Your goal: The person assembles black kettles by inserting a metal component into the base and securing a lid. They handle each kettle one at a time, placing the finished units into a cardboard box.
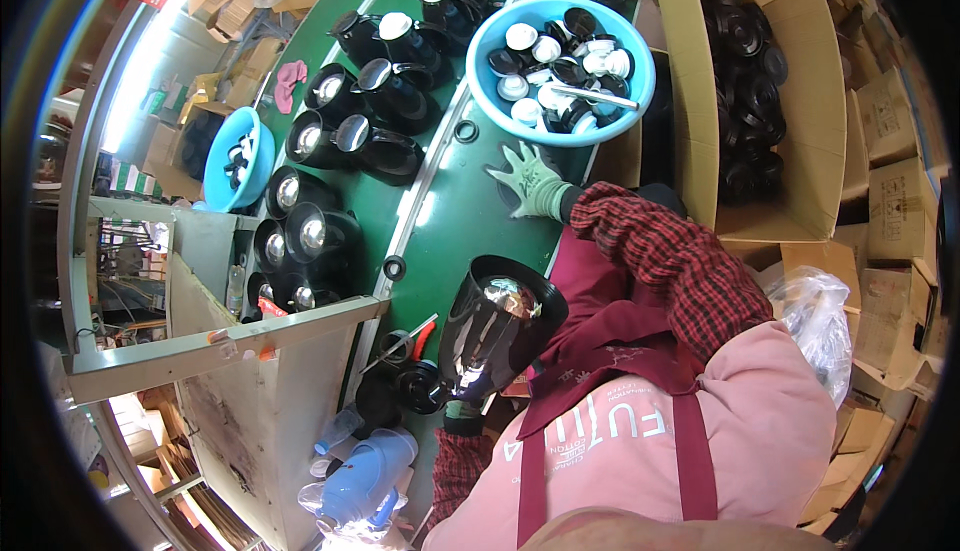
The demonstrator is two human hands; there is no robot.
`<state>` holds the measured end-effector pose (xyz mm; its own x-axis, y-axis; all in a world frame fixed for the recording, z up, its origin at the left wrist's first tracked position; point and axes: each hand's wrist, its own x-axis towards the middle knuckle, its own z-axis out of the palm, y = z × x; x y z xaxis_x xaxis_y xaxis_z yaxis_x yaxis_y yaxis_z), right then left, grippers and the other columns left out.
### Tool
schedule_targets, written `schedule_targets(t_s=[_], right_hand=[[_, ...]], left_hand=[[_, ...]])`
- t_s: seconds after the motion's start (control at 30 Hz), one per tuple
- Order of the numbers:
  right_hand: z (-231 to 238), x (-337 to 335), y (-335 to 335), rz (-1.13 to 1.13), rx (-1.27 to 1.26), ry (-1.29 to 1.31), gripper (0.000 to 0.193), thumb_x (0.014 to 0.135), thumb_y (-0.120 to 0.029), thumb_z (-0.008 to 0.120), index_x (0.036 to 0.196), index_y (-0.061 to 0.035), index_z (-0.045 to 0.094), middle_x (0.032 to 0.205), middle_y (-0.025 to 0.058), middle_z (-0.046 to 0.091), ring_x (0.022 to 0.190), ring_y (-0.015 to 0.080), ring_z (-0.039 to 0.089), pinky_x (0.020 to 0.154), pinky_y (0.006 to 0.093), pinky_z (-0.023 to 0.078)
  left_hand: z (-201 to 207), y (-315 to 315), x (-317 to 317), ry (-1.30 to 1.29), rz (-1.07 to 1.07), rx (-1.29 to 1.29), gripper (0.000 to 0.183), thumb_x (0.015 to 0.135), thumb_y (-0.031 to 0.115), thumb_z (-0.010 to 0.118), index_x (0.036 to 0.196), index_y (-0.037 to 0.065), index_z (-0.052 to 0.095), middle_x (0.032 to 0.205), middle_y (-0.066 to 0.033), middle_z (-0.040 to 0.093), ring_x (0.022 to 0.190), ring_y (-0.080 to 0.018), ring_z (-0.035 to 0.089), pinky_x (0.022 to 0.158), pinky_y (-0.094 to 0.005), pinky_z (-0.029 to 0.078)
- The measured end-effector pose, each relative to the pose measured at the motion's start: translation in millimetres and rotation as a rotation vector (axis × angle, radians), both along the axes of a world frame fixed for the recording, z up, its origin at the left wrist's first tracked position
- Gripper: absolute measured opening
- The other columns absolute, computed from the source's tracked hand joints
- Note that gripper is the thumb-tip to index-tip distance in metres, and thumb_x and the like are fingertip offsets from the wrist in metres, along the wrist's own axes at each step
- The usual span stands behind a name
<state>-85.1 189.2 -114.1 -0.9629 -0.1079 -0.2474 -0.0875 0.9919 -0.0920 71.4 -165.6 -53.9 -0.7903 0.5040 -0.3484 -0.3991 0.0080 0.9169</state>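
A black vacuum jug (470,336) with a mirrored inside leans toward me at the near edge of the green table. My left hand (463,411), in a pale glove, is at its lower end and seems to hold it; the jug hides most of the fingers. My right hand (533,184), gloved in pale green, has its fingers spread over the green table (450,236), holding nothing. Just beyond it stands a blue basin (480,91) of black and white lids (550,96). A small black ring (466,131) lies left of the right hand.
Several black jugs (400,101) stand across the table's far left. A smaller blue basin (262,156) is at its left side. An orange-handled tool (424,339) lies near a metal frame (230,346). At right, a cardboard box (690,81) holds black round parts (745,101).
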Motion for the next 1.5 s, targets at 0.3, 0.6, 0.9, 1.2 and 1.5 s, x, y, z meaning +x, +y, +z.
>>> schedule_targets(t_s=[0.3, 0.6, 0.9, 1.2, 1.5], right_hand=[[10, 23, 2, -0.144, -0.127, 0.134, 0.116, 0.073, -0.068, 0.082, 0.170, -0.0363, 0.027, 0.173, 0.0194, 0.025, 0.150, 0.0571, 0.031, 0.115, 0.0814, 0.026], [153, 176, 1, -0.079, -1.740, 0.175, 0.104, 0.089, -0.027, 0.080, 0.172, -0.0081, 0.021, 0.171, 0.0154, 0.033, 0.157, 0.0284, 0.031, 0.127, 0.0413, 0.028], [138, 218, 5, -0.086, -1.731, 0.237, 0.101, 0.093, -0.036, 0.080, 0.172, -0.0093, 0.023, 0.166, 0.0143, 0.035, 0.155, 0.0289, 0.033, 0.128, 0.0426, 0.026], [156, 235, 33, -0.795, -2.361, -0.525, 0.062, 0.117, -0.037, 0.044, 0.167, -0.0030, 0.031, 0.163, 0.0124, 0.046, 0.146, 0.0224, 0.049, 0.126, 0.0340, 0.032], [97, 245, 32, -0.850, -2.373, -0.480, 0.084, 0.110, -0.064, 0.045, 0.166, -0.0031, 0.033, 0.168, 0.0135, 0.041, 0.140, 0.0214, 0.055, 0.120, 0.0382, 0.042]], left_hand=[[18, 13, -11, 0.110, -0.023, -0.041, 0.058, 0.096, 0.019, 0.072, 0.147, -0.003, 0.057, 0.140, -0.0144, 0.067, 0.123, -0.0228, 0.067, 0.112, -0.0378, 0.051], [14, 25, -26, 0.128, -0.095, 0.010, 0.055, 0.097, 0.022, 0.072, 0.145, -0.003, 0.059, 0.137, -0.0146, 0.068, 0.123, -0.0225, 0.067, 0.111, -0.0376, 0.051], [22, 38, -22, 0.155, -0.136, -0.009, 0.052, 0.098, 0.024, 0.071, 0.142, -0.002, 0.060, 0.135, -0.0148, 0.069, 0.122, -0.0222, 0.066, 0.110, -0.0374, 0.051], [96, 79, -32, 0.698, -0.206, -0.327, 0.048, 0.096, 0.029, 0.071, 0.132, -0.003, 0.067, 0.125, -0.0136, 0.072, 0.114, -0.0240, 0.070, 0.104, -0.0392, 0.054], [132, 114, -38, 1.111, -0.429, -0.293, 0.049, 0.085, 0.020, 0.083, 0.127, -0.001, 0.069, 0.118, -0.0114, 0.079, 0.103, -0.0235, 0.077, 0.096, -0.0381, 0.059]])
